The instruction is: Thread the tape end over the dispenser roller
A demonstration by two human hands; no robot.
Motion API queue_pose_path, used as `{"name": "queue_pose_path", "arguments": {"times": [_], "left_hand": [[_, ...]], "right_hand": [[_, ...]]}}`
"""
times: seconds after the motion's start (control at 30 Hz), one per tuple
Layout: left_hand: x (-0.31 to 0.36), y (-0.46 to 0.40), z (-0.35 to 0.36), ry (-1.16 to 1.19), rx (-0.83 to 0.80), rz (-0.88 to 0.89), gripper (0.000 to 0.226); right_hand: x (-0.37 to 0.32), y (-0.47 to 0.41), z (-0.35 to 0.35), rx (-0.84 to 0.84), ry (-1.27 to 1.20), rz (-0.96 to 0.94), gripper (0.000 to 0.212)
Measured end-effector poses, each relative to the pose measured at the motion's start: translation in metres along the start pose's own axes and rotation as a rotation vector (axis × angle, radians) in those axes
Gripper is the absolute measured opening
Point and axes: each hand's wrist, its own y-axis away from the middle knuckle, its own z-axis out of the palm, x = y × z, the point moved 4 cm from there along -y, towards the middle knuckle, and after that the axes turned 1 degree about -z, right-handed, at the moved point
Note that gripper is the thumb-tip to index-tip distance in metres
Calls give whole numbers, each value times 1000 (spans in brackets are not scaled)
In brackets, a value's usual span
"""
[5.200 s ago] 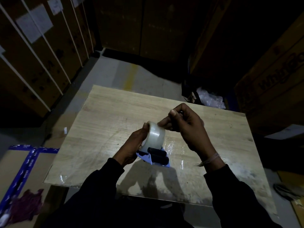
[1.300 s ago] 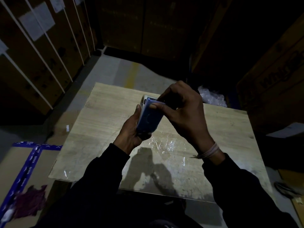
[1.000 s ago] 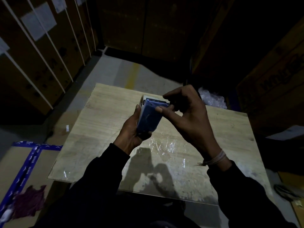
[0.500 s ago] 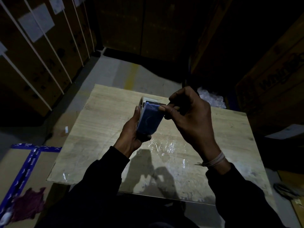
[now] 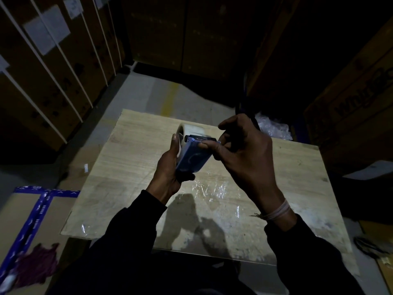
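A person in dark sleeves holds a blue tape dispenser (image 5: 192,159) above the middle of a pale wooden tabletop (image 5: 131,167), clear of its surface. The left hand (image 5: 168,170) grips the dispenser from its left side and from below, the fingers curled round the blue body and the thumb lying along the upper left flank. A roll of clear tape (image 5: 191,129) sits at the dispenser's far end, pointing toward the far edge of the tabletop. The right hand (image 5: 244,158) meets the dispenser from the right: its fingers (image 5: 207,144) are drawn narrow, pinching at the top front edge of the blue body beside a black roller (image 5: 200,137); whether a tape end lies between them cannot be told. A pale band (image 5: 276,210) circles the right wrist. A patch of crinkled clear film (image 5: 210,188) glints on the tabletop just below the hands, toward the near edge. Off the far right corner lies a bundle of clear plastic wrap (image 5: 273,128). On the floor to the left lie a flat carton with blue tape (image 5: 36,211) and a purple cloth (image 5: 37,266). Strapped cardboard boxes (image 5: 42,71) stand beyond the left edge.
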Motion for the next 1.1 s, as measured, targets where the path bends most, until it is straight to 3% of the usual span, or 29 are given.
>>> {"name": "queue_pose_path", "arguments": {"times": [0.2, 0.43, 0.73, 0.83, 0.9, 0.97, 1.1], "left_hand": [[4, -1, -4, 8, 72, -31, 78], [3, 3, 4, -3, 45, 9, 76], [-6, 10, 6, 111, 125, -52, 58], [-12, 10, 13, 208, 171, -55, 60], [-13, 8, 17, 241, 227, 19, 63], [-12, 12, 23, 221, 260, 125, 60], [-19, 20, 37, 163, 259, 223, 51]], "right_hand": [[5, 6, -2, -72, -72, -29, 33], [-6, 6, -2, 17, 28, -19, 70], [22, 16, 3, -11, -103, 50, 38], [28, 31, 17, 33, -106, 64, 64], [27, 45, 31, 58, -98, 88, 92], [31, 55, 46, 105, -75, 122, 107], [43, 48, 61, 253, -75, 195, 96]]}}
